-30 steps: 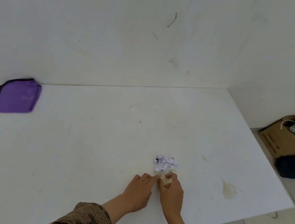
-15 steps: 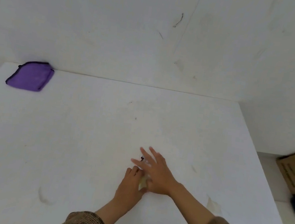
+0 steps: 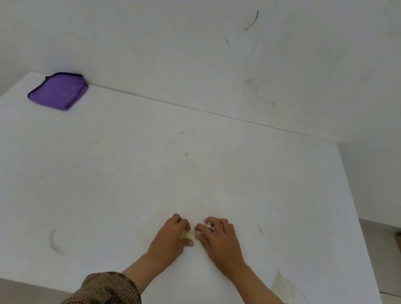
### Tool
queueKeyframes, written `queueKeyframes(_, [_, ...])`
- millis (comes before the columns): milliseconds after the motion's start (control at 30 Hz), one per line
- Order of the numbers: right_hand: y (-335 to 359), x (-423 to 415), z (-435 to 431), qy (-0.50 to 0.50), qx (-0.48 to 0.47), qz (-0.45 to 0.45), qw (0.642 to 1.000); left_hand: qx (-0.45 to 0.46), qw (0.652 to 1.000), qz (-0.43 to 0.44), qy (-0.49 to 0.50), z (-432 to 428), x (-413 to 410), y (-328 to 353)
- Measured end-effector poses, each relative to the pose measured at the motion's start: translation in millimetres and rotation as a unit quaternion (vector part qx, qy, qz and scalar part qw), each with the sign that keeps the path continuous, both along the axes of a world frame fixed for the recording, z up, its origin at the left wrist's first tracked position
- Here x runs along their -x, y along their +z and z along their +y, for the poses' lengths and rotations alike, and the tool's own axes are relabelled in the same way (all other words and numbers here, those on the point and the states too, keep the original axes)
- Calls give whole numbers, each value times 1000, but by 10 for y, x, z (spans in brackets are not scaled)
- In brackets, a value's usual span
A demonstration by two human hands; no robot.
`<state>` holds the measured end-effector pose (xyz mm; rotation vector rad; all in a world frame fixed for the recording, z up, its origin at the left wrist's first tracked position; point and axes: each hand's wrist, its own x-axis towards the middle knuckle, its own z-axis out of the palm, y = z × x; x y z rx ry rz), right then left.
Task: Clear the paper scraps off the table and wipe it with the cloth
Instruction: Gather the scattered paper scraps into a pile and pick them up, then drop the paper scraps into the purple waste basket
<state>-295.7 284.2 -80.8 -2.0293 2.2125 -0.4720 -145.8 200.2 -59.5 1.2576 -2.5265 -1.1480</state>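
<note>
Since the earlier frame, the right hand [image 3: 221, 240] has been curling shut over the paper scraps [image 3: 209, 226], while the left hand [image 3: 171, 235] is pinching a yellowish scrap [image 3: 188, 235] beside it. The cloth [image 3: 58, 90] is lying far-left on the counter [image 3: 115, 179], nearer the left grip.

Purple cloth [image 3: 58, 90]; white table [image 3: 115, 179]; brown patterned sleeves [image 3: 106, 294]; scrap [image 3: 188, 235] possibly yellowish.

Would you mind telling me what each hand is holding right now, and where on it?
The right hand curls its fingers over a crumpled paper scrap, mostly hidden. The left hand pinches a pale yellowish scrap at its edge.
</note>
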Motion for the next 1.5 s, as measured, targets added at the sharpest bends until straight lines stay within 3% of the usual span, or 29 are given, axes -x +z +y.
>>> queueKeyframes(133, [33,-67,-13,-7,3,-5,1000,6,998,-54,-23,-16,40,2])
queueKeyframes(233, [94,-49,-72,21,-50,-21,998,7,997,-73,-26,-18,71,24])
queueKeyframes(367, [115,22,-43,4,-102,-107,989,36,994,-83,-61,15,68,40])
queueKeyframes(500, [144,93,100,-81,-97,-200,972,60,991,-91,-79,46,62,40])
queueKeyframes(633, [132,150,191,-98,-88,-226,965,53,990,-101,-88,57,81,55])
queueKeyframes(833, [213,131,109,-124,-97,-330,931,-34,999,-2,-34,19,-44,31])
queueKeyframes(933, [213,43,29,-90,-117,-341,928,-41,999,-1,-25,87,-9,21])
queueKeyframes(1133, [355,144,-95,-108,-132,-403,899,-71,992,6,107,91,159,46])
queueKeyframes(1367, [458,186,-173,-83,-161,-410,894,-62,993,6,98,29,74,63])
queueKeyframes(1500, [461,283,-141,-90,-192,-458,863,-33,996,6,81,47,41,76])
